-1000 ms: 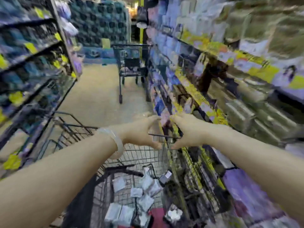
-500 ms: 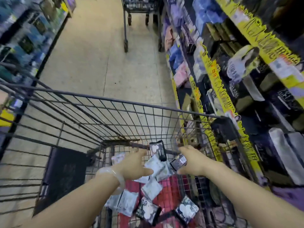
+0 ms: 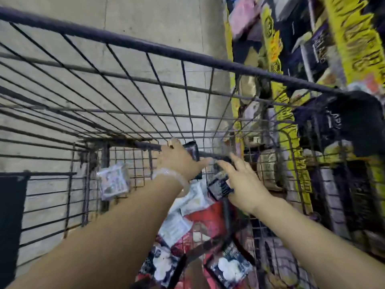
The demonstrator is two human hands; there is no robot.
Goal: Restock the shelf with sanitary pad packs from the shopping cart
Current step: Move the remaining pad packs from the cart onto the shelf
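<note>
I look down into the wire shopping cart (image 3: 145, 46). Sanitary pad packs lie loose in its bottom: a white pack (image 3: 113, 181) leans in the far left corner, more white packs (image 3: 175, 226) sit in the middle, and dark packs with a white picture (image 3: 228, 268) lie nearest me. My left hand (image 3: 179, 161), with a clear bangle on the wrist, is spread over an upright dark pack (image 3: 192, 150) at the far wall. My right hand (image 3: 243, 184) has straight, parted fingers, and its thumb side touches another dark pack (image 3: 219, 187). The shelf (image 3: 352, 38) runs along the right.
A red sheet (image 3: 208, 217) covers part of the cart's bottom. A black object (image 3: 350, 124) hangs at the cart's right rim, close against the shelf's yellow price strips. A black panel (image 3: 10, 215) is fixed to the cart's left side. Bare concrete floor shows beyond the cart.
My view has tipped from the aisle down into the cart. Both hands have dropped from rim height deep into the basket and now reach the dark packs at the far wall.
</note>
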